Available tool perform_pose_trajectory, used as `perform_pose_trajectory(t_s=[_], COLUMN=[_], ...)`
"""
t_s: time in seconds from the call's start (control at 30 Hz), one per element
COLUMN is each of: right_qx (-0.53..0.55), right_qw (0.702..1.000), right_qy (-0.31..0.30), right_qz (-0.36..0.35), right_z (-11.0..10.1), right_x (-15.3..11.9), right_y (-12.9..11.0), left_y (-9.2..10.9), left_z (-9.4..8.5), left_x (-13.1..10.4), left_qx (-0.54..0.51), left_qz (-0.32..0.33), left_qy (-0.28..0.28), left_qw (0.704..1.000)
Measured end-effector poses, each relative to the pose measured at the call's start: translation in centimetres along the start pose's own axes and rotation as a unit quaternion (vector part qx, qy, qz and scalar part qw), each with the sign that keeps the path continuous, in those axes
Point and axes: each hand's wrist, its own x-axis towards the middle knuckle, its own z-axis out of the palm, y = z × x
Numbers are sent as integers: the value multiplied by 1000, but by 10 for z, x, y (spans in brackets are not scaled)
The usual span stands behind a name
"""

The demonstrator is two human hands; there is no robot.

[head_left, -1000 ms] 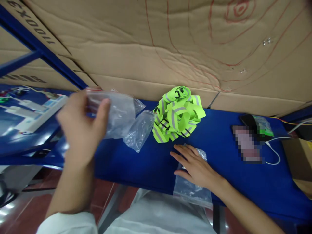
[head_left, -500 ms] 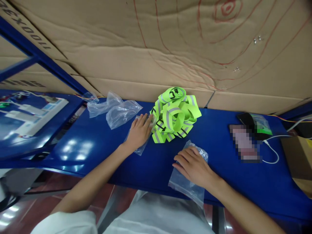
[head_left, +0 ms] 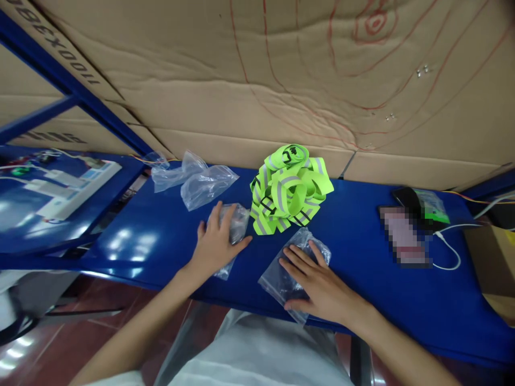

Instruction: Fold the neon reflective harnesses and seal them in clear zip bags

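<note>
My left hand [head_left: 215, 238] lies with fingers spread over a clear plastic bag [head_left: 240, 221] on the blue table. Another clear plastic bag [head_left: 277, 279] is flat under my right hand [head_left: 314, 276], whose fingers are stretched out across it near the table's front edge. Beyond and between both hands sits a heap of neon-yellow reflective straps [head_left: 295, 190] with grey stripes and black bands, one part of it rolled up. Further left, crumpled clear bags [head_left: 207, 185] rest near the cardboard.
Cardboard [head_left: 241, 107] with red curved lines stands behind the blue table [head_left: 362, 289]. On the left is a white power strip [head_left: 80, 190] with plugs. To the right lie a blurred phone [head_left: 404, 236], a white cable [head_left: 458, 257] and a cardboard box [head_left: 488, 268].
My left hand has drawn back from the straps toward me, its fingers spreading over the bag. My right hand and its bag have shifted slightly left, and its fingers have stretched out.
</note>
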Motion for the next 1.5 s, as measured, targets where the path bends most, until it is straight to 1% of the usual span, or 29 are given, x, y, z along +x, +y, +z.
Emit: perform_pose_trajectory(t_s=[0.03,0.07,0.13,0.17,0.23,0.33,0.37,0.4,0.43,0.5,0.57,0.6,0.63,0.67,0.73,0.83,0.93,1.07,1.13,1.2,1.27,1.33,1.4,1.47,1.5], right_qx=[-6,-13,-34,-48,-77,-111,-117,-127,-141,-148,-118,-95,-84,-80,-85,-80,-44,13,28,34,37,43,52,58,58], right_qw=[1000,1000,999,998,994,981,975,967,961,950,931,916,908,908,921,940,951,951,951,953,955,955,955,955,955], right_qy=[1,3,8,12,26,75,102,126,149,198,251,273,284,289,290,279,271,288,290,286,281,280,280,279,278], right_qz=[-5,-12,-31,-44,-78,-140,-160,-179,-186,-190,-236,-278,-295,-291,-244,-179,-145,-108,-99,-91,-85,-82,-83,-84,-83], right_z=[2,5,12,17,28,45,48,50,50,45,35,30,24,19,12,9,11,15,16,17,17,17,16,15,15], right_x=[1,2,6,10,22,52,64,74,82,89,81,73,64,55,40,33,38,44,44,44,43,43,44,45,46], right_y=[-1,-2,-7,-11,-20,-33,-35,-36,-36,-34,-29,-27,-23,-20,-14,-5,3,11,13,14,15,15,16,16,16], left_y=[-4,-7,-13,-15,-13,-1,5,10,15,24,30,33,37,40,45,49,47,37,29,19,5,-12,-34,-59,-71], left_z=[-5,-10,-18,-23,-33,-51,-55,-58,-57,-48,-30,-21,-13,-7,-1,-6,-14,-17,-19,-25,-38,-60,-83,-99,-102], left_x=[-5,-10,-15,-18,-23,-33,-38,-42,-47,-56,-63,-65,-66,-66,-65,-61,-60,-62,-65,-65,-59,-39,-3,45,71], left_qx=[-13,-27,-50,-62,-95,-144,-154,-158,-158,-141,-104,-76,-50,-28,-18,-62,-96,-113,-103,-91,-82,-71,-43,-31,-35], left_qz=[-9,-14,-6,5,31,42,39,38,38,44,44,46,48,53,66,89,103,101,102,102,100,101,125,145,141], left_qy=[-22,-33,-29,-13,36,123,135,133,120,64,3,-24,-43,-58,-72,-89,-100,-73,-55,-27,22,93,169,198,195], left_qw=[1000,999,998,998,994,981,978,978,979,987,994,996,997,996,995,990,985,986,988,990,991,988,977,969,970])
